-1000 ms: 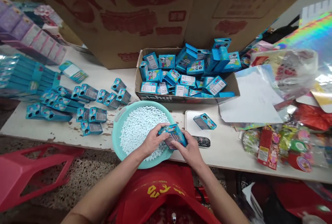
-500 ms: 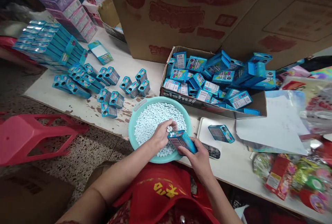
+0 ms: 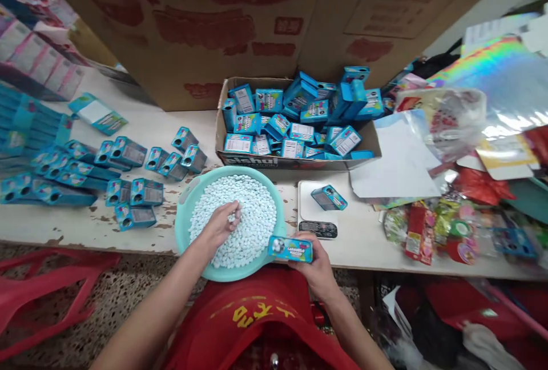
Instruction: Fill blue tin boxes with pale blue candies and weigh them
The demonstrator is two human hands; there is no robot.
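Observation:
My left hand [image 3: 220,225] is over the turquoise basin [image 3: 181,216], its fingers curled around a few small white candies. Round white candies [image 3: 252,204] cover most of the basin's inside. My right hand [image 3: 317,261] grips a small blue candy box [image 3: 293,249] at the basin's right rim. The printed narrow top of that box faces up, with a round hole or picture near its left end. To the right, another blue box [image 3: 329,197] lies on a white kitchen scale [image 3: 306,210].
Behind the basin stands a carton [image 3: 299,164] full of blue boxes, against a large cardboard box [image 3: 265,27]. Several blue boxes [image 3: 145,192] stand on the left of the table. Paper sheets [image 3: 398,159] and bagged sweets [image 3: 422,233] lie right. A red stool [image 3: 51,278] is at lower left.
My left hand has moved away from the box and back over the candies. My right hand has turned the box from tilted to top facing up. The view has swung right.

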